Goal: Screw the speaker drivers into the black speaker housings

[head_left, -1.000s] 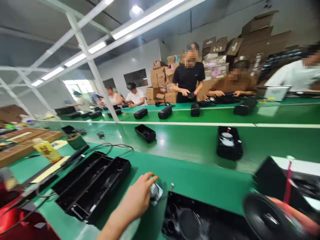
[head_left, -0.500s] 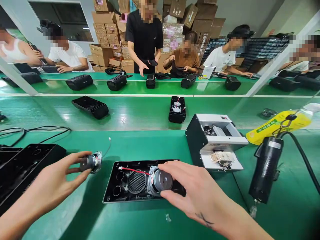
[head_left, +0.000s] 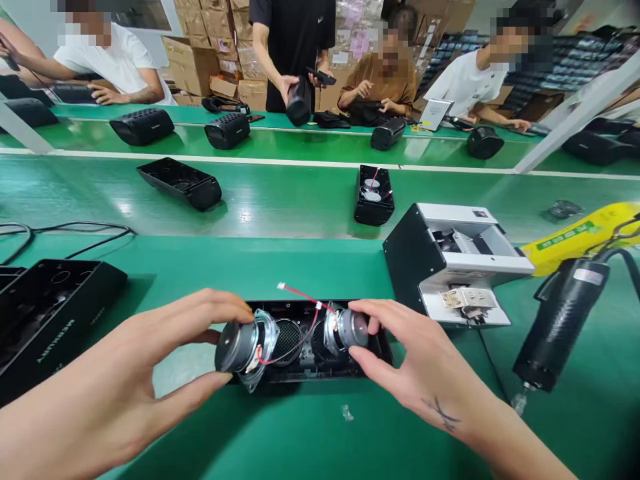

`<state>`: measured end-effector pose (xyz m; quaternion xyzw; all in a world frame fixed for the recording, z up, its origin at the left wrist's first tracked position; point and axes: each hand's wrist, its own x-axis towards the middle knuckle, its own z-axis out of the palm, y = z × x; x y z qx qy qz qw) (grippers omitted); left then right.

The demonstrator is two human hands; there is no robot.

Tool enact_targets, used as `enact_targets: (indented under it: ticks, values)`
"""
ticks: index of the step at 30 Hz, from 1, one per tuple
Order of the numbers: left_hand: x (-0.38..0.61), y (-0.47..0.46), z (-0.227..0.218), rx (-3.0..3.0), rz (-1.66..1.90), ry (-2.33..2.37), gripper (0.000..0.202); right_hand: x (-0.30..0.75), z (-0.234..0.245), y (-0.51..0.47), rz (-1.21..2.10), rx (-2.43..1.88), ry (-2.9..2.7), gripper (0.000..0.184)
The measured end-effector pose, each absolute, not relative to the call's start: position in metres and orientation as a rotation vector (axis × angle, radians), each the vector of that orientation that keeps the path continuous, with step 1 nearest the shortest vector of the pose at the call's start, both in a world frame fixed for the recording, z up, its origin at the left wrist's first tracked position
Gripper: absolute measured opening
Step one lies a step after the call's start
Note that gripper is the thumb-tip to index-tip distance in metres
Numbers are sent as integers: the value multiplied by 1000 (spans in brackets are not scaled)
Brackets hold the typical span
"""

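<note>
A black speaker front panel (head_left: 305, 350) lies flat on the green bench in front of me. My left hand (head_left: 135, 373) pinches a small silver speaker driver (head_left: 243, 345) over the panel's left end. My right hand (head_left: 415, 370) grips a second driver (head_left: 346, 329) over the panel's right end. A thin red wire (head_left: 303, 293) with a white plug loops between the two drivers above the round mesh grille (head_left: 289, 340).
A black housing (head_left: 50, 310) sits at my left, a white and black box-shaped machine (head_left: 450, 267) at my right, with a hanging black electric screwdriver (head_left: 557, 327) and a yellow bag (head_left: 580, 237). Speaker shells (head_left: 180, 183) ride the conveyor. Several people work across the belt.
My left hand has carried its driver from the bare bench rightward over the panel's left end. My right hand has tilted its driver up. The view has dropped and moved closer.
</note>
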<state>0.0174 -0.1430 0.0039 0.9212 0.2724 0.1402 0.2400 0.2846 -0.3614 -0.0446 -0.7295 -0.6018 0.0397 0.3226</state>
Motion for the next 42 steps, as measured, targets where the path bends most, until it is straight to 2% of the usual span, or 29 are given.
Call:
enact_targets:
  ticks: [2, 6, 14, 23, 27, 35, 42]
  values:
    - [28, -140, 4, 2508, 251, 536, 31, 285, -48, -367, 105, -1914, -1417, 31]
    - [44, -139, -5, 2487, 145, 439, 30, 285, -55, -375, 161, -1927, -1287, 36]
    - [50, -149, -30, 2601, 177, 481, 30, 282, -50, -370, -11, -1936, -1620, 34]
    - [62, -153, -37, 2626, 100, 606, 29, 284, -47, -363, 213, -1952, -1794, 37]
    - [61, -155, -36, 2589, 164, 619, 29, 286, -46, -359, 211, -1882, -1742, 33]
    - [63, -150, -48, 2736, 93, 561, 42, 290, -39, -351, 197, -1947, -1942, 29]
    - [65, -161, -47, 2869, 48, 543, 36, 287, -39, -340, 256, -1918, -2035, 27]
